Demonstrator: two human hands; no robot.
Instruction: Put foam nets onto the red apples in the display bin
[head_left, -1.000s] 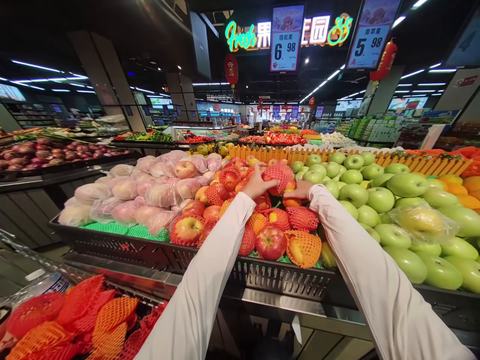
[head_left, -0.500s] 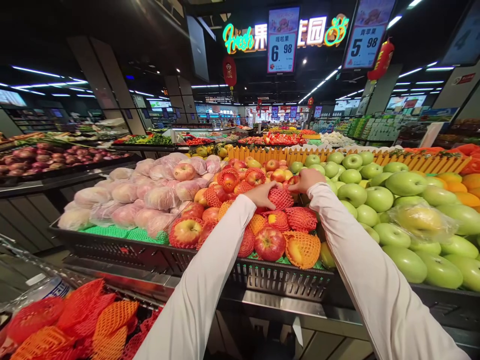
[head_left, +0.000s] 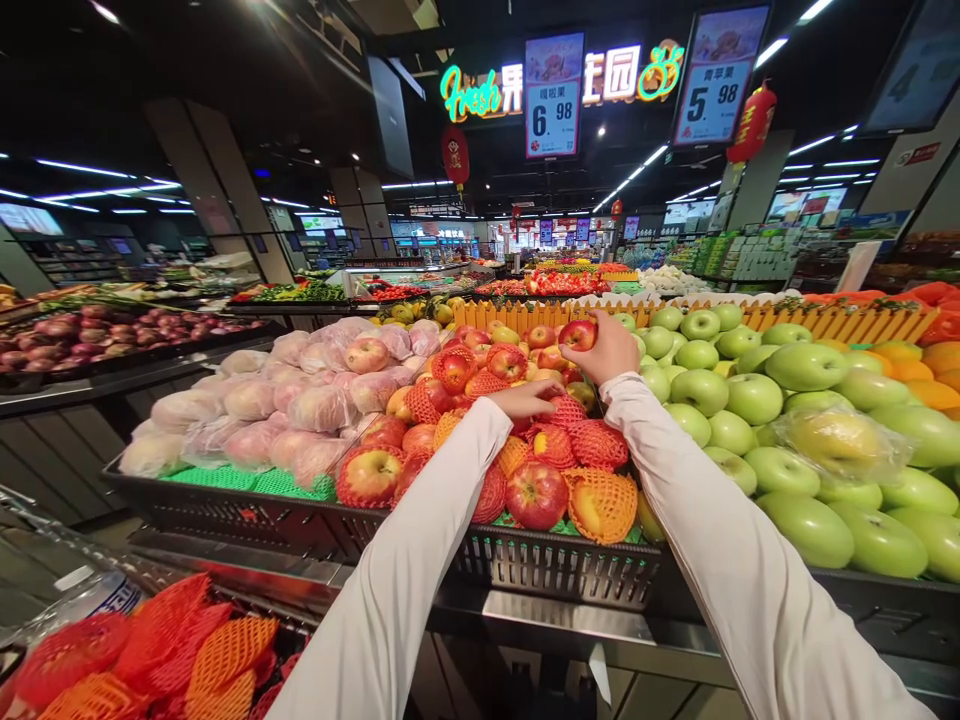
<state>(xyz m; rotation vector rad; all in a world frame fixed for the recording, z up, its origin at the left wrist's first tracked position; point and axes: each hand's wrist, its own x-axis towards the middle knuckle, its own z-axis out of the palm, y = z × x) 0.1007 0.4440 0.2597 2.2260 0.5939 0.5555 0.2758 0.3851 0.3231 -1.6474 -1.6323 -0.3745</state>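
Note:
My right hand (head_left: 613, 350) is closed around a bare red apple (head_left: 577, 335), raised above the back of the red apple pile. My left hand (head_left: 527, 399) is lower and to the left, fingers stretched out over a red foam net (head_left: 568, 411) in the pile. Its fingertips reach this net, and part of it is hidden under them. Around both hands lie red-and-yellow apples, some bare, like the large apple (head_left: 537, 494) at the front, others in red or orange foam nets (head_left: 602, 500). A black slatted crate (head_left: 562, 565) holds them.
Plastic-wrapped pale pink fruit (head_left: 251, 396) fills the left side. Green apples (head_left: 727, 395) are heaped on the right, with one bagged yellow fruit (head_left: 840, 440) among them. Loose foam nets (head_left: 225, 655) and a bottle (head_left: 94, 590) sit lower left. A low yellow fence (head_left: 840, 322) runs behind.
My right hand has lifted the red apple up and slightly left from the pile. My left hand has loosened from the net-covered piece, its fingers now stretched over it.

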